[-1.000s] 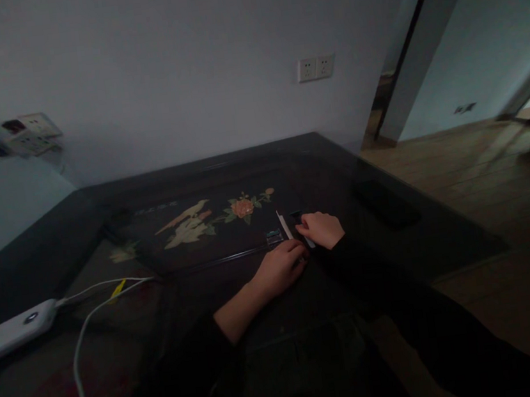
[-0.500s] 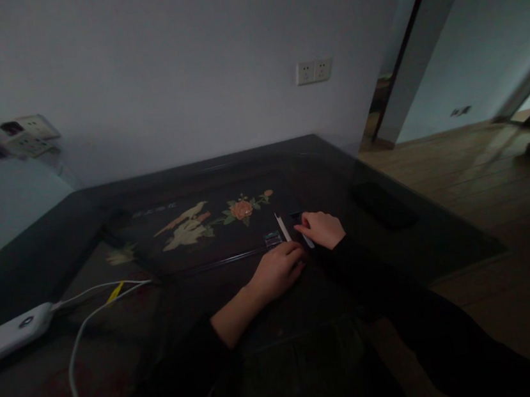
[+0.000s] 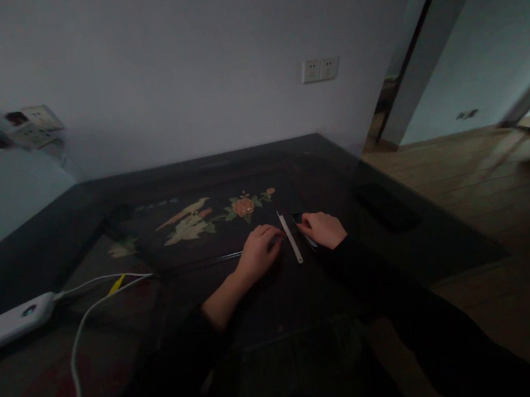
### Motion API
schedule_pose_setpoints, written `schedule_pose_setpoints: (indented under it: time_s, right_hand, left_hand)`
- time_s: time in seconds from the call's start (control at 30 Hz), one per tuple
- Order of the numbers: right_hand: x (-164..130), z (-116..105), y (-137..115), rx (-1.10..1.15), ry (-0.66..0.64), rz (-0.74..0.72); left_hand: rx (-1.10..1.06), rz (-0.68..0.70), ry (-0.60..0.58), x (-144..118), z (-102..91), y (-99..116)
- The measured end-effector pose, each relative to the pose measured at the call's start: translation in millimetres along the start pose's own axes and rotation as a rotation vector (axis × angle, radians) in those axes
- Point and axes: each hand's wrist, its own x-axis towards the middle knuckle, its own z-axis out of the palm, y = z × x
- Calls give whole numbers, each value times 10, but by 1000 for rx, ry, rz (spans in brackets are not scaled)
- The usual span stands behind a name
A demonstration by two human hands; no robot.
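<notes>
**Both hands down on a dark table, a pale strip between them**

Nearest, well short of the hands and off to their left: a white cable [image 3: 76, 337] curling across the dark table [image 3: 258, 302], running to a white power strip [image 3: 7, 320] at the table's left edge. Beside the cable's far run, a small yellow tag [image 3: 117, 283]. None of it in the way of either hand.

Next, the left hand [image 3: 256, 255], palm down, fingers curled loosely and resting on the table top; fingertips over a small object that cannot be made out in the dim light. Whether anything is actually gripped: cannot tell.

Just right of those fingertips, a slim pale strip [image 3: 290, 239], lying flat and slanting away, near end close to the gap between the two hands. Touching neither palm as far as can be seen.

Just right of the strip, the right hand [image 3: 323, 229], also palm down, fingers bent over a small dark flat piece [image 3: 299, 218] with a lighter edge showing under the fingers. Pressed or held: not clear, too dark.

Beyond the left hand, an inlaid flower and bird design [image 3: 213, 212] in the table surface. Right of the right hand, well apart, a dark flat shape [image 3: 384, 204] on the table.

Farthest, a wall with a double socket [image 3: 320, 69].
</notes>
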Motion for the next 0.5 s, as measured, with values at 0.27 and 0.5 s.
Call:
schedule_pose_setpoints:
  time_s: [0.27, 0.5]
  right_hand:
    - [2, -18, -14, -17, -25, -21]
    - [0, -8, -10, -14, -29, -30]
  left_hand:
    - [25, -82, 55, 32, -6, -181]
    - [16, -113, -6, 21, 6, -161]
